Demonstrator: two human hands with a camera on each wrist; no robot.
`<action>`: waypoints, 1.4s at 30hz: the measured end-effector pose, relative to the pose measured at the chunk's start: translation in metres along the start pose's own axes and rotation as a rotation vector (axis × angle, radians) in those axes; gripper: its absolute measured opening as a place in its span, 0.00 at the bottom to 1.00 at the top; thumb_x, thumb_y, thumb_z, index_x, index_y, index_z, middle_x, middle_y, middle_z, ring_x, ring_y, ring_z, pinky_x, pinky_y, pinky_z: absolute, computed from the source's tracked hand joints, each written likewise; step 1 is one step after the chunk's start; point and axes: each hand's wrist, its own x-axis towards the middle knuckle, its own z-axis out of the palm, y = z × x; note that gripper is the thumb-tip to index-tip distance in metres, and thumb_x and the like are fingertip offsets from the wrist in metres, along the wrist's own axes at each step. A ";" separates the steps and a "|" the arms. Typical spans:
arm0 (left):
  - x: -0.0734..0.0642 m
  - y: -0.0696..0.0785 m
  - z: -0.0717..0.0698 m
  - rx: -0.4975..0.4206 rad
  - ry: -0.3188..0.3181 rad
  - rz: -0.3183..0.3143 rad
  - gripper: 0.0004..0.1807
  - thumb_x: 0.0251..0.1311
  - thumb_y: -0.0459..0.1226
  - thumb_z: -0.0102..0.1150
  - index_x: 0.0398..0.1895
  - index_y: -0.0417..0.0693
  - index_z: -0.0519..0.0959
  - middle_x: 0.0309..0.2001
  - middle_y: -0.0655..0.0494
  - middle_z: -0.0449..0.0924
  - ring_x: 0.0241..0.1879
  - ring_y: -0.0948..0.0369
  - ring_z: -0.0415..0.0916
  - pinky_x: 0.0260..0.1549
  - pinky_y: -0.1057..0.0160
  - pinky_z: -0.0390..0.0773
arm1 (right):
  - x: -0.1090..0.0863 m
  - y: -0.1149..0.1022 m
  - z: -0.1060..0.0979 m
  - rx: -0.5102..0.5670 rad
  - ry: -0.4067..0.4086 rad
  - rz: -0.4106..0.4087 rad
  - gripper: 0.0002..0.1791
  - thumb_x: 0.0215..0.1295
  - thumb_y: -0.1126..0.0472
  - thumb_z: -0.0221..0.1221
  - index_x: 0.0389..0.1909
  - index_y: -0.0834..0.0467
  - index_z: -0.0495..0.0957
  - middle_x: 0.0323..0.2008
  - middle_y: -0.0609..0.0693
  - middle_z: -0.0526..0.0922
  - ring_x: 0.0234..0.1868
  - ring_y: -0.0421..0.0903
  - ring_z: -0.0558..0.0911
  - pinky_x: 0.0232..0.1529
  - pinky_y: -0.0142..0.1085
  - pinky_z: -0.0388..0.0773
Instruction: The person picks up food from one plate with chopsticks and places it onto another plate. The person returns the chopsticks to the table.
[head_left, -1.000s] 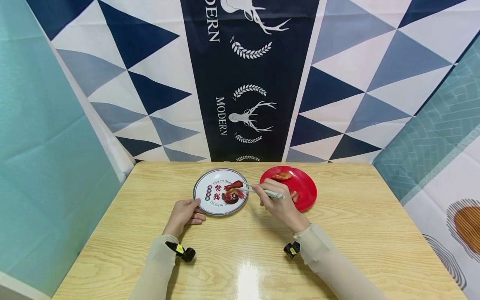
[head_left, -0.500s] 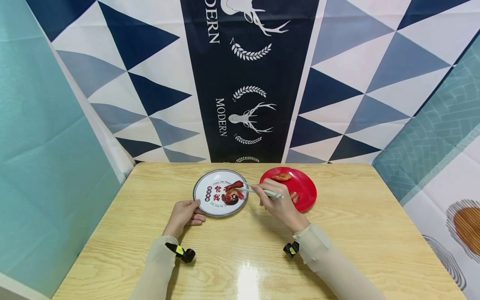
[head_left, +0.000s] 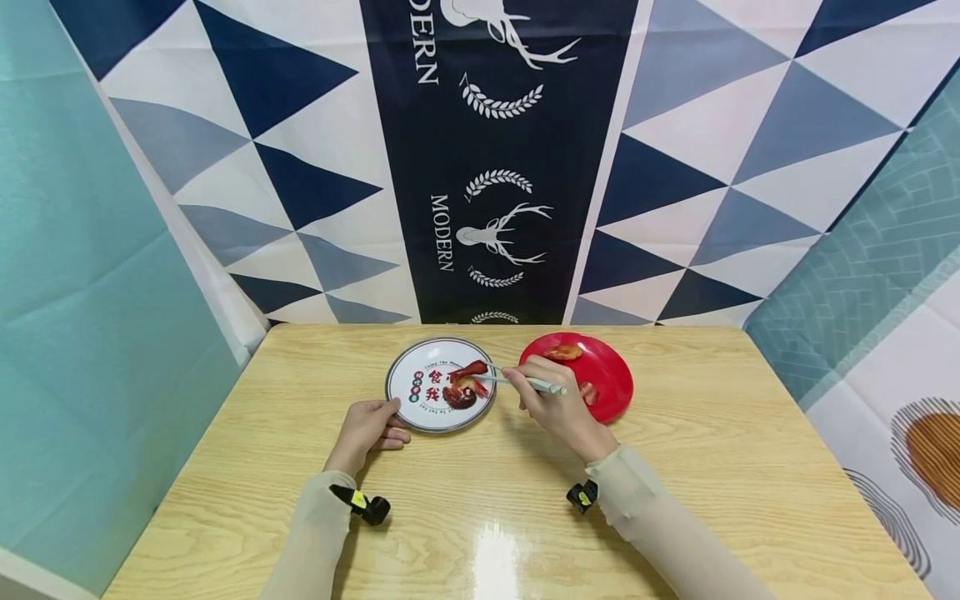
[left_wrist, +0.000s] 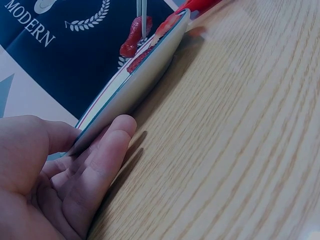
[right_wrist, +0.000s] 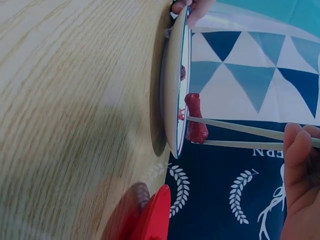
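Observation:
My left hand [head_left: 367, 433] pinches the near-left rim of a white plate [head_left: 408, 365] with red lettering, thumb on the rim and fingers underneath. In my right hand [head_left: 561, 408] is a pair of pale chopsticks [head_left: 542, 386], their tips at a small reddish-brown drumstick [head_left: 471, 368]. From the right wrist view, the drumstick [right_wrist: 196, 112] shows right over the plate's surface [right_wrist: 172, 90], one chopstick passing across it and the other at its end. A curled, dark red food piece [head_left: 459, 397] with a pinkish tail lies on the plate just below the drumstick.
A red plate [head_left: 619, 375] stands to the right, partly behind my right hand. On it lie an orange-brown food piece [head_left: 562, 352] and a pink one [head_left: 589, 393]. The wooden table [head_left: 450, 500] ends at a patterned cloth backdrop [head_left: 495, 250].

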 end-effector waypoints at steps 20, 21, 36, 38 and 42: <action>0.002 -0.003 -0.001 0.002 -0.003 0.008 0.21 0.77 0.45 0.52 0.49 0.32 0.81 0.29 0.48 0.85 0.23 0.61 0.86 0.28 0.63 0.91 | 0.002 0.009 -0.002 -0.031 0.017 -0.040 0.10 0.61 0.73 0.69 0.28 0.54 0.84 0.17 0.42 0.75 0.22 0.35 0.74 0.22 0.21 0.70; 0.003 -0.003 -0.001 0.002 -0.003 0.009 0.21 0.77 0.45 0.52 0.49 0.32 0.81 0.29 0.48 0.85 0.23 0.60 0.86 0.29 0.63 0.91 | 0.002 0.009 -0.002 -0.033 0.017 -0.040 0.11 0.60 0.74 0.69 0.27 0.54 0.84 0.18 0.42 0.75 0.22 0.35 0.74 0.22 0.21 0.70; 0.002 -0.001 0.000 -0.001 -0.008 0.001 0.21 0.78 0.44 0.52 0.48 0.32 0.81 0.27 0.49 0.85 0.22 0.61 0.86 0.28 0.64 0.91 | 0.002 0.011 -0.001 -0.055 0.013 -0.034 0.10 0.61 0.73 0.69 0.27 0.55 0.84 0.17 0.43 0.75 0.22 0.35 0.74 0.25 0.22 0.72; 0.001 -0.001 0.000 -0.004 -0.010 0.003 0.21 0.78 0.45 0.52 0.48 0.32 0.81 0.27 0.49 0.85 0.22 0.61 0.86 0.28 0.64 0.91 | 0.002 0.011 -0.001 -0.052 0.012 -0.029 0.10 0.61 0.72 0.69 0.27 0.55 0.84 0.17 0.43 0.75 0.23 0.36 0.74 0.26 0.22 0.72; 0.001 0.000 -0.001 -0.007 -0.011 0.004 0.21 0.78 0.45 0.52 0.49 0.31 0.81 0.26 0.49 0.85 0.22 0.61 0.86 0.28 0.64 0.91 | 0.003 0.013 0.000 -0.056 0.011 -0.032 0.09 0.61 0.72 0.69 0.28 0.55 0.84 0.17 0.43 0.75 0.23 0.36 0.74 0.27 0.22 0.72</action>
